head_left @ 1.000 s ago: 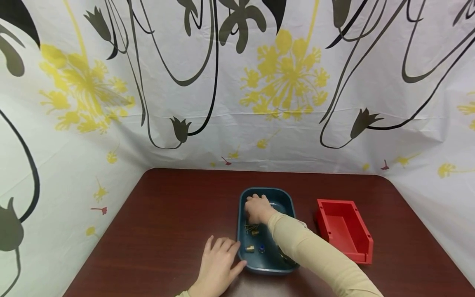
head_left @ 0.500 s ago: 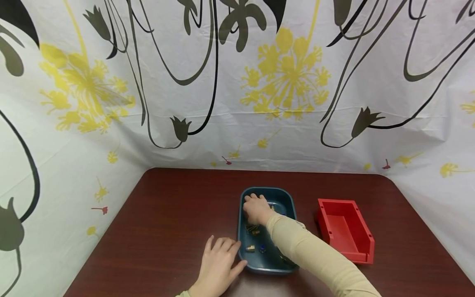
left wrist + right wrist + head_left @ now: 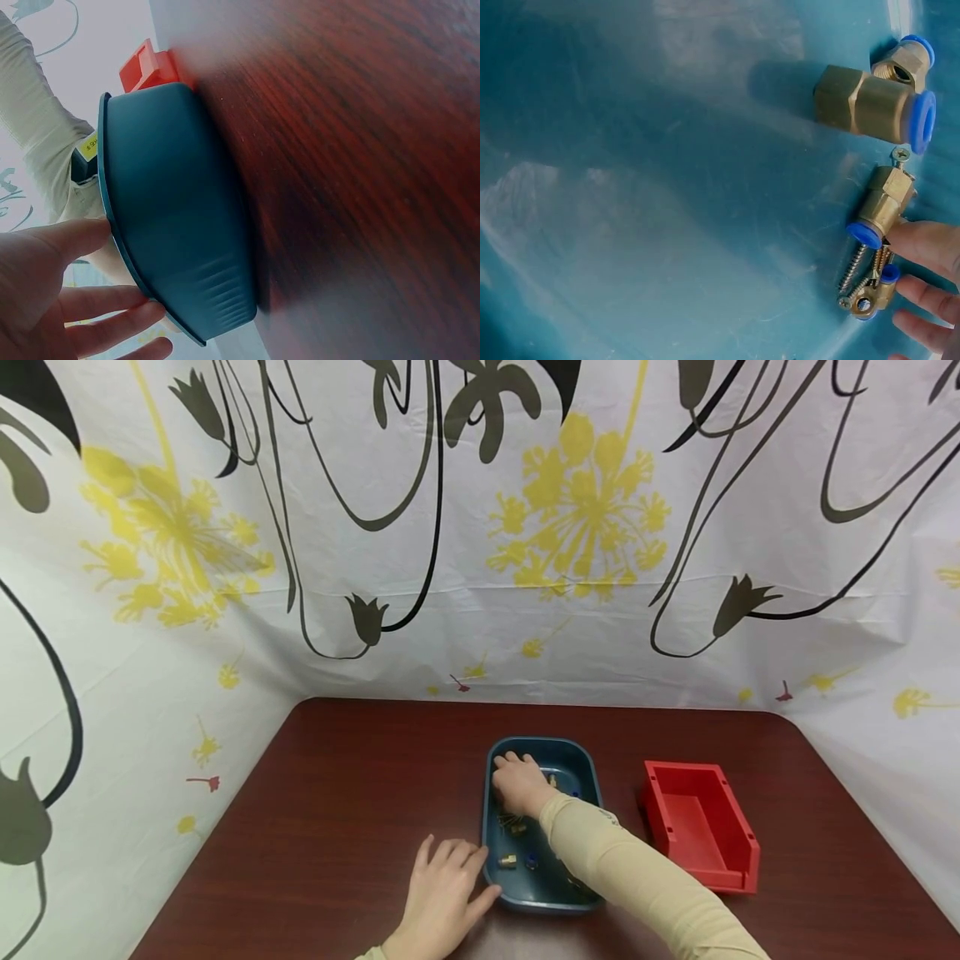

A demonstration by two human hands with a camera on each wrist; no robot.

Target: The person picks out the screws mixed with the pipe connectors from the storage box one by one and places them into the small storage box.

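Observation:
My left hand (image 3: 442,897) lies beside a dark teal tray (image 3: 536,889), its thumb and fingertips against the near left rim, as the left wrist view shows close up. Inside the tray, at the far left, is my right hand (image 3: 521,785). In the right wrist view its fingers (image 3: 926,296) are beside a heap of brass push-in fittings and screws; the thumb touches or nearly touches a brass fitting with a blue ring (image 3: 885,199). A small fitting (image 3: 874,296) and a long screw (image 3: 853,268) lie below it. A larger brass fitting (image 3: 866,105) sits apart above.
A red open-front bin (image 3: 701,827) stands on the brown table (image 3: 360,793), right of the tray. Another brass fitting (image 3: 507,862) and a small blue piece (image 3: 532,862) lie in the tray's near part. A patterned white cloth (image 3: 480,635) hangs behind the table.
My right hand has shifted very slightly within the far left of the tray, and a brass piece beside it shows more clearly. My left hand stays at the rim.

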